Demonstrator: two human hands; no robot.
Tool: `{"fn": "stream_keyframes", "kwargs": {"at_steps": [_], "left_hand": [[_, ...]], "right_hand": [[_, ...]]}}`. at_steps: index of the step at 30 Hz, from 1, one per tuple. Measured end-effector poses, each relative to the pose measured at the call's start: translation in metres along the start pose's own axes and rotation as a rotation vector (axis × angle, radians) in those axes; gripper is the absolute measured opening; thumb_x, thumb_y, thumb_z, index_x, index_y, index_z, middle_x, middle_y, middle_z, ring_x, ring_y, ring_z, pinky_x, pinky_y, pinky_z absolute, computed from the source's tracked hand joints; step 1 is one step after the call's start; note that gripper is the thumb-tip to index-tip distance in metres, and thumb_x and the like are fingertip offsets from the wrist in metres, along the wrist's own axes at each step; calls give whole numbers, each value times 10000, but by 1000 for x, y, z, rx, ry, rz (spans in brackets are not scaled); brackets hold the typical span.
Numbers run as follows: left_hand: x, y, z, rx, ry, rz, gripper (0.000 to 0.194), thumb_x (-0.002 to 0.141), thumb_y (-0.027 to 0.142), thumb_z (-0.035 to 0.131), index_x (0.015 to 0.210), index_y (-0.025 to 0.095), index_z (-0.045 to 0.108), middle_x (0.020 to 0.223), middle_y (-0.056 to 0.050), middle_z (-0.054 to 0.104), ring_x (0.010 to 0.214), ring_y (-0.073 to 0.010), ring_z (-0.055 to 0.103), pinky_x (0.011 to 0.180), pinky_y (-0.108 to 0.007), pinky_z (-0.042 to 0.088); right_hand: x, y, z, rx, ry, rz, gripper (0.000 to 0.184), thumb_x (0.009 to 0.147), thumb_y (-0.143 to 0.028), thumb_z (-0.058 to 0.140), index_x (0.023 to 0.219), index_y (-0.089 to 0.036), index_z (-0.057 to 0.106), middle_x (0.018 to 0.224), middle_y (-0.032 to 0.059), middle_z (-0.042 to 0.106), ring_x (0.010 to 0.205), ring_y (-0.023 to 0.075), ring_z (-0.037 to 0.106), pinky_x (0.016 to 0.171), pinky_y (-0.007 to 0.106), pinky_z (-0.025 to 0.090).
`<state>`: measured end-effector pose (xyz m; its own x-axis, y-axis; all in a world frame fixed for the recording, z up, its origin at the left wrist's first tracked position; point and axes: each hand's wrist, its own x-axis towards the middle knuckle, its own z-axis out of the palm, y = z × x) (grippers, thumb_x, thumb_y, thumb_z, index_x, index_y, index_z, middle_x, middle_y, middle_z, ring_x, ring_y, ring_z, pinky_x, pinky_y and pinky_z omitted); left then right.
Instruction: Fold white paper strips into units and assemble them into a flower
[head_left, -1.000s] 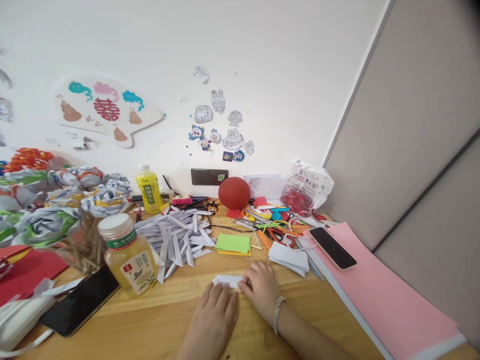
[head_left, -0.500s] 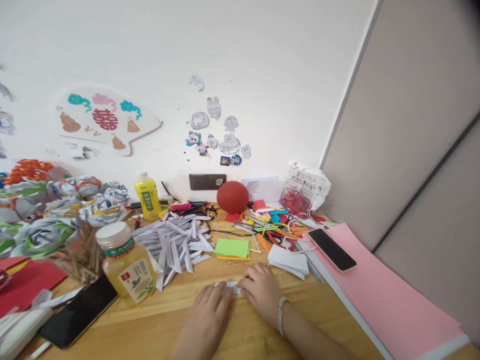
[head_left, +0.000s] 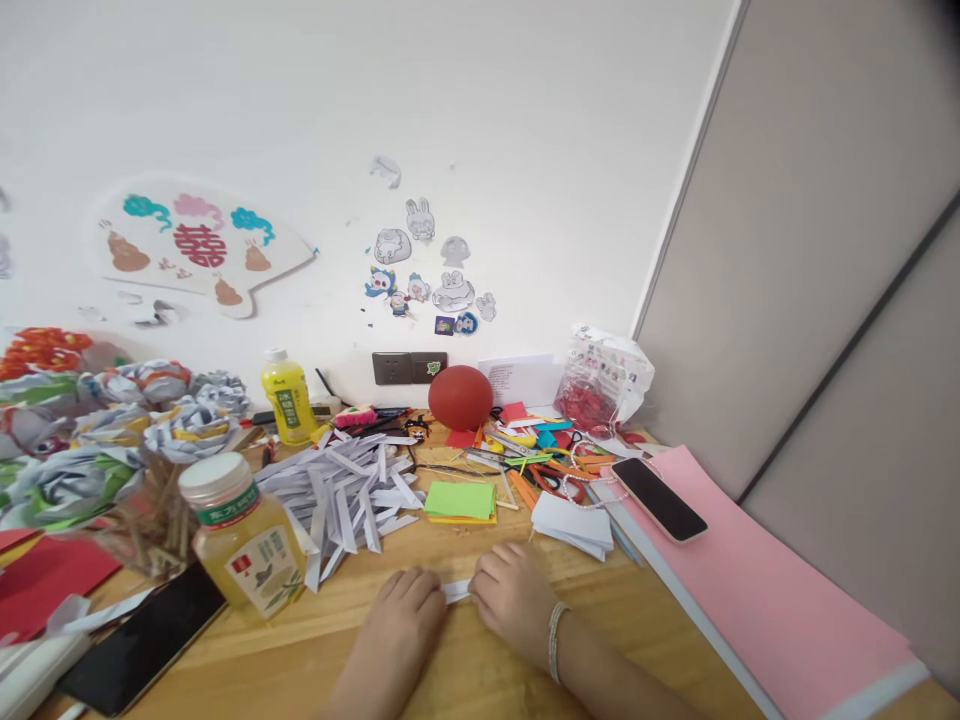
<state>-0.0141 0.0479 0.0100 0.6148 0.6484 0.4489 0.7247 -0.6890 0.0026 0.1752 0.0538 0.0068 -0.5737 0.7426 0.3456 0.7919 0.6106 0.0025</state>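
Note:
My left hand (head_left: 401, 622) and my right hand (head_left: 511, 601) rest side by side on the wooden desk (head_left: 480, 680), both pressing on a small white folded paper strip (head_left: 456, 591) that shows only between them. The fingers of both hands are curled down onto the paper. A bracelet sits on my right wrist. Just behind the hands lie a pile of folded white paper strips (head_left: 345, 485), a stack of green paper squares (head_left: 460, 499) and a stack of white paper (head_left: 576, 522).
A tea bottle (head_left: 240, 535) and a black phone (head_left: 142, 640) stand at the left. Another phone (head_left: 658, 498) lies on pink paper sheets (head_left: 772, 590) at the right. Paper flowers (head_left: 112, 430), a yellow bottle (head_left: 285, 398), a red ball (head_left: 460, 397) and coloured scraps crowd the back.
Both hands slid closer together over the white strip, so less of it shows now. The view shifted slightly right and down.

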Motion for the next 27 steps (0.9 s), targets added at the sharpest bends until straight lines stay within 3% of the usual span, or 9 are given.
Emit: {"fn": "stream_keyframes", "kwargs": {"at_steps": [8,18,27], "left_hand": [[2,-3,5,17,-46,-155,162,833,114,464,721,177,562,753,-42,587,713,-215,547,641,-327,425],[-2,-16,6,-4,-168,-120,67,782,143,578,729,184,583,783,-31,601,745,-208,571,661,-309,426],[-8,-17,12,-88,-56,-112,165,839,192,484,694,193,561,760,-24,580,718,-191,551,652,-294,410]], "right_hand": [[0,-8,-5,253,-20,259,57,810,-240,598,785,-197,570,885,0,562,876,161,474,732,266,334],[-3,-8,-8,308,-42,243,60,766,-212,605,767,-193,548,907,3,538,895,170,468,750,271,334],[-1,-9,-9,310,-81,219,83,785,-244,591,857,-208,568,900,10,569,889,180,482,770,289,331]]}}
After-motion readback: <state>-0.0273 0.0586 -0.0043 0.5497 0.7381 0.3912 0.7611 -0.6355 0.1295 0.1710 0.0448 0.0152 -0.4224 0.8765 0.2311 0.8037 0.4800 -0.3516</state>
